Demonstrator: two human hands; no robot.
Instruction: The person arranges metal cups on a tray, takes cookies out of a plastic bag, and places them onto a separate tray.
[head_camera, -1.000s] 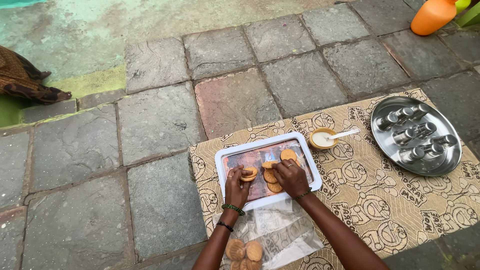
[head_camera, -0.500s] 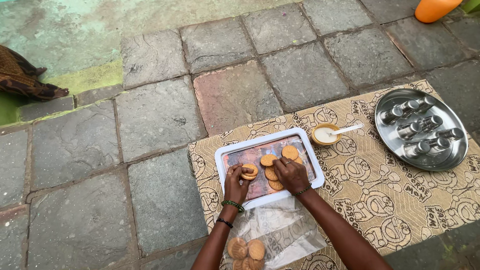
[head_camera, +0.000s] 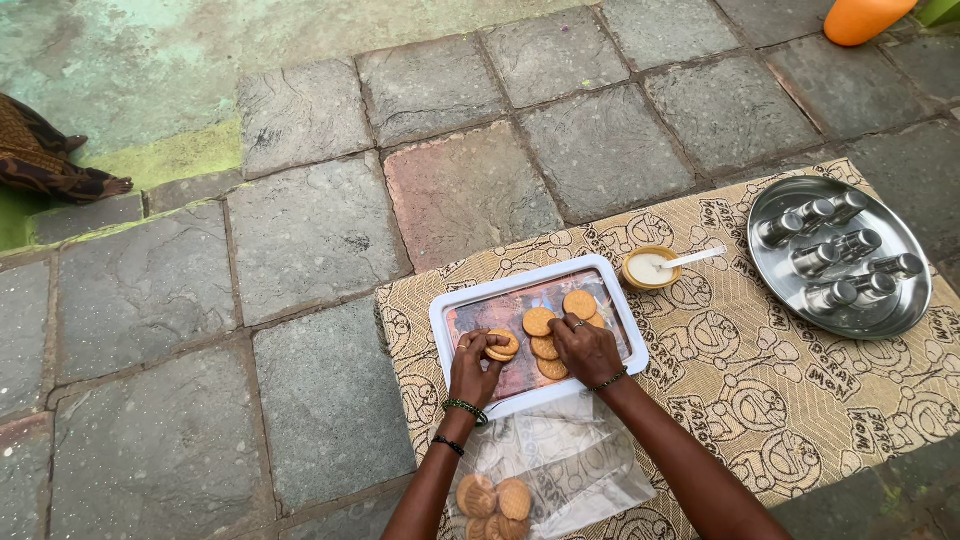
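**Both hands over the biscuit tray**

From my feed I look down on two bare forearms reaching up from the bottom edge; the left hand sits over the left half of the white-rimmed tray, wrist bent back, fingers curled and pinching a small stack of biscuits held just above the tray's picture-printed floor; beaded bangles ring that wrist. The right hand lies palm down over the tray's middle, fingers drawn together and bent onto the loose biscuits spread there; whether it actually grips one I cannot tell, since the knuckles hide the tips; a ring shows on one finger. The tray rests on a patterned cloth laid over stone paving; just below the tray lies a clear plastic bag with more biscuits at its near end. Up right stands a small bowl of cream with a spoon; further right, a steel plate carrying small steel cups.
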